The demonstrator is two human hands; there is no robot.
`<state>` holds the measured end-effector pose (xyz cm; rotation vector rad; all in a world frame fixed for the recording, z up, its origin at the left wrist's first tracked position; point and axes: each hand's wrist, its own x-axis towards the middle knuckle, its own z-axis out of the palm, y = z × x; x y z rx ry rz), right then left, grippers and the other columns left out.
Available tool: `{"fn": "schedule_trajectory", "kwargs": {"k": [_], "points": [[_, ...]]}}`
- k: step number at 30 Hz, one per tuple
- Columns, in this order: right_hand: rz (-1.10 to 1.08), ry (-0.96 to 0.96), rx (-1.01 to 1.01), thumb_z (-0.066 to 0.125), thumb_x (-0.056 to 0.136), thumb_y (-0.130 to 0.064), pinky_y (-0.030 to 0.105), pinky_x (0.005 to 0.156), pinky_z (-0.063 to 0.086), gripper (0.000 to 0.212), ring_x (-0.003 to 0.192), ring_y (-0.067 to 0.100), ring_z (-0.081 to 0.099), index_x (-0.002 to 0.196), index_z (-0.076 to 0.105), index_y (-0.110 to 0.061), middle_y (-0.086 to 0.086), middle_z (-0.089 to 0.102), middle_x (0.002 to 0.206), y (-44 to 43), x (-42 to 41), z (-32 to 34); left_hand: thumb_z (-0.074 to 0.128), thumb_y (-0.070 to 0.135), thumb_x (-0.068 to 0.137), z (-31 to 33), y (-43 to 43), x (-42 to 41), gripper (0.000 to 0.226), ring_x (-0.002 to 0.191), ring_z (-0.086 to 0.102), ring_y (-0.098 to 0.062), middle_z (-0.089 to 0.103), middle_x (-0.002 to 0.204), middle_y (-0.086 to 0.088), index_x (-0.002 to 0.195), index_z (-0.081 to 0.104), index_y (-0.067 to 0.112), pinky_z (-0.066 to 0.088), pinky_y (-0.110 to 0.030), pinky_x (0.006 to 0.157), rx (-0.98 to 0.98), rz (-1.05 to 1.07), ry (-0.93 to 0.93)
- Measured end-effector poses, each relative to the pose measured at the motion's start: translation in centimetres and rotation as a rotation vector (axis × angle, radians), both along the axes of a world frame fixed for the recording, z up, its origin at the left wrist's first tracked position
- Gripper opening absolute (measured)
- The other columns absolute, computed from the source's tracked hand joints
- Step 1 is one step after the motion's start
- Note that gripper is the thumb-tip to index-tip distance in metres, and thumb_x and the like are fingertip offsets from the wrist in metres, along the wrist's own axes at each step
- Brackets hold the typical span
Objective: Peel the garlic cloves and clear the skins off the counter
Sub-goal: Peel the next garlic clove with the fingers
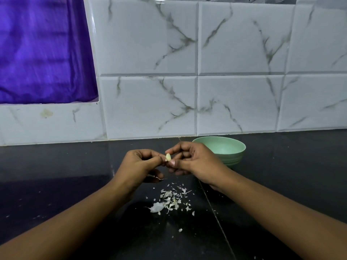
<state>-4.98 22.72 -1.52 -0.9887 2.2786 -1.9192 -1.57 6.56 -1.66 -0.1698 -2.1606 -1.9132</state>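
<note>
A pale garlic clove [168, 157] is held above the black counter between both hands. My right hand [189, 160] pinches it between thumb and fingertips. My left hand [139, 162] meets it from the left, its thumb and forefinger pinching at the clove's lower end. Beneath the hands, a loose heap of white garlic skins [169, 200] lies scattered on the counter, with a larger papery piece [156, 207] at its left edge.
A light green bowl [232, 147] stands behind my right hand near the marble-tiled wall [150, 106]; its inside is not visible. A purple cloth [43, 49] hangs at the upper left. The black counter [56, 175] stretches to both sides, with stray skin flecks.
</note>
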Motion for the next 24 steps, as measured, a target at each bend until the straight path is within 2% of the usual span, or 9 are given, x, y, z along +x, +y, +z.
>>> {"fn": "schedule_trajectory", "kwargs": {"k": [8, 12, 14, 18, 22, 24], "points": [[0.114, -0.219, -0.082, 0.056, 0.091, 0.0, 0.023, 0.066, 0.058, 0.017, 0.072, 0.011, 0.069, 0.103, 0.063, -0.009, 0.004, 0.072, 0.081, 0.2, -0.1, -0.4, 0.064, 0.004, 0.085, 0.1, -0.1, 0.0, 0.016, 0.042, 0.058, -0.012, 0.066, 0.058, -0.002, 0.07, 0.067, 0.01, 0.05, -0.023, 0.044, -0.008, 0.005, -0.006], [0.161, -0.347, -0.127, 0.053, 0.091, 0.002, 0.026, 0.064, 0.059, 0.015, 0.071, 0.014, 0.07, 0.099, 0.063, -0.007, 0.008, 0.071, 0.083, 0.4, -0.1, -0.1, 0.062, 0.002, 0.086, 0.5, -0.4, 0.1, 0.017, 0.045, 0.06, -0.012, 0.066, 0.06, 0.0, 0.073, 0.066, 0.01, 0.05, -0.022, 0.044, -0.073, -0.028, -0.023], [0.163, -0.377, -0.14, 0.051, 0.092, 0.002, 0.026, 0.062, 0.058, 0.016, 0.07, 0.014, 0.07, 0.097, 0.063, -0.007, 0.009, 0.072, 0.083, 0.6, -0.1, 0.2, 0.06, -0.001, 0.087, 1.0, -0.9, 0.1, 0.017, 0.05, 0.064, -0.012, 0.068, 0.064, -0.001, 0.076, 0.066, 0.011, 0.05, -0.022, 0.046, -0.152, -0.073, -0.052], [0.15, -0.427, -0.14, 0.047, 0.093, 0.004, 0.026, 0.059, 0.058, 0.02, 0.068, 0.014, 0.07, 0.094, 0.063, -0.007, 0.009, 0.072, 0.08, 1.1, -0.3, 0.7, 0.059, -0.001, 0.085, 1.6, -1.9, 0.1, 0.021, 0.06, 0.067, -0.007, 0.071, 0.064, 0.0, 0.083, 0.073, 0.014, 0.049, -0.021, 0.049, -0.533, -0.079, -0.046], [0.161, -0.476, -0.115, 0.045, 0.093, 0.004, 0.026, 0.057, 0.058, 0.021, 0.067, 0.016, 0.07, 0.094, 0.064, -0.005, 0.012, 0.071, 0.082, 1.3, -0.2, 0.8, 0.077, 0.015, 0.077, 1.5, -2.0, 0.0, 0.004, 0.057, 0.066, -0.005, 0.071, 0.061, 0.002, 0.075, 0.076, 0.018, 0.048, -0.018, 0.051, -0.674, -0.078, 0.019], [0.159, -0.492, -0.119, 0.049, 0.093, -0.001, 0.026, 0.056, 0.058, 0.016, 0.066, 0.016, 0.07, 0.094, 0.064, -0.005, 0.012, 0.071, 0.082, 1.3, -0.2, 0.8, 0.082, 0.027, 0.071, 1.5, -2.1, -0.1, 0.01, 0.051, 0.063, -0.003, 0.069, 0.055, 0.002, 0.071, 0.077, 0.017, 0.044, -0.015, 0.05, -0.719, -0.064, 0.066]]}}
